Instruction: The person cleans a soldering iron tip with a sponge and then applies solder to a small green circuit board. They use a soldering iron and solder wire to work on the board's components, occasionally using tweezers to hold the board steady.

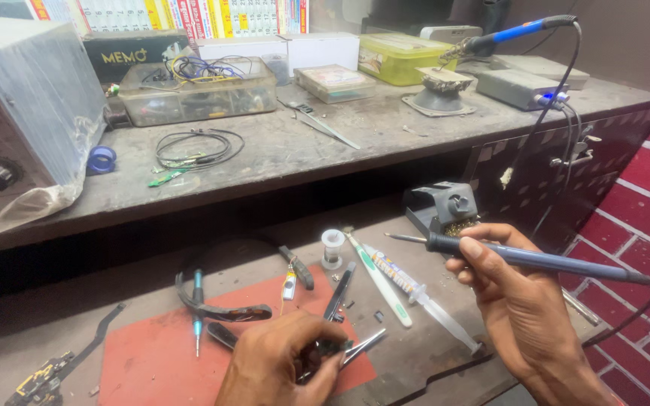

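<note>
1. Hands work over a low, dusty grey surface (430, 353), seen from above by the head camera.
2. The right hand (517, 301) has its grip closed around a slim blue-handled soldering iron (528, 258), thumb on top and fingers curled beneath; the metal tip points left, raised above the surface, and the dark cord trails off to the right.
3. The left hand (283, 365) is curled with a narrow grip pinching a small dark circuit part (330, 348) against a flat red rubber mat (167, 353).
4. Silver metal tweezers (364, 346) lie just beside that hand, touching the mat's right edge.
5. A black pen-shaped tool (338, 292) and a small teal-handled screwdriver (198, 308) rest on the mat, with black-handled pliers (223, 310) across its upper part.
6. To the right of the mat lie a white and green toothbrush (379, 280) and a clear plastic syringe with a printed label (423, 295), side by side and slanted.
7. A small white spool of solder wire (332, 248) stands upright behind them.
8. A black soldering-iron stand with brass wool (445, 209) sits just behind the iron's tip.
9. On the higher shelf (280, 150) behind are a clear plastic box of wires (197, 92), a coil of black cable (193, 146), and a second blue-handled iron (517, 31) resting on a round metal stand (439, 94).
</note>
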